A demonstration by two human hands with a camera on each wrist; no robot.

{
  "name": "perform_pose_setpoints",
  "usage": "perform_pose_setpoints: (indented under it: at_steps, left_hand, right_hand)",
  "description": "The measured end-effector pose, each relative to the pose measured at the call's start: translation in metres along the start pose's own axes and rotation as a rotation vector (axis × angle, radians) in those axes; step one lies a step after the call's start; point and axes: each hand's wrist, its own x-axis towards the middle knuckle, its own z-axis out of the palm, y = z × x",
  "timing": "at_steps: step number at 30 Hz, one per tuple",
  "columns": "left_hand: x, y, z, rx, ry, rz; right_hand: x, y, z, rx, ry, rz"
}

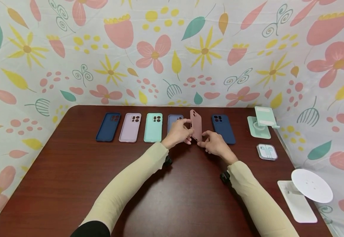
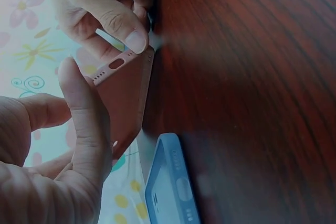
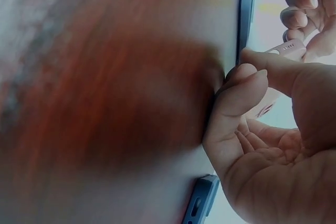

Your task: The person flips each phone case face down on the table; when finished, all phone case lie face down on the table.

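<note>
A pink phone case (image 1: 196,125) stands tilted up on its long edge between my two hands. My left hand (image 1: 178,132) holds its left side, index finger and thumb spread along the edge. At the near bottom corner my right hand (image 1: 214,143) pinches the case; in the left wrist view its thumb (image 2: 135,40) presses beside the charging-port cutout. Partly hidden behind my left hand lies a periwinkle-blue case (image 1: 172,121). To the right of my right hand lies a dark blue case (image 1: 224,129).
Farther left in the row lie a mint case (image 1: 153,128), a lilac case (image 1: 130,128) and another dark blue case (image 1: 108,127). At the right stand a mint phone stand (image 1: 259,126), boxed earphones (image 1: 267,152) and a white stand with a round plate (image 1: 311,186).
</note>
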Motion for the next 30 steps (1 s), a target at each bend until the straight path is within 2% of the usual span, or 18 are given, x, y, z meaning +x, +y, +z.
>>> perform_pose_setpoints:
  at_steps: [10,21,27,30]
  left_hand:
    - [0.002,-0.004,0.008,0.049,0.034,-0.025]
    - [-0.001,-0.001,0.017,0.128,0.028,-0.093]
    - [0.001,-0.001,0.022,0.126,0.008,-0.136]
    - [0.002,-0.001,0.024,0.172,0.007,-0.152]
  right_hand:
    - [-0.002,0.003,-0.001,0.003,0.009,0.024]
    - [-0.004,0.005,-0.002,0.023,0.034,0.04]
    - [-0.006,0.005,-0.002,0.041,0.04,0.063]
    - [-0.006,0.004,-0.002,0.044,0.043,0.075]
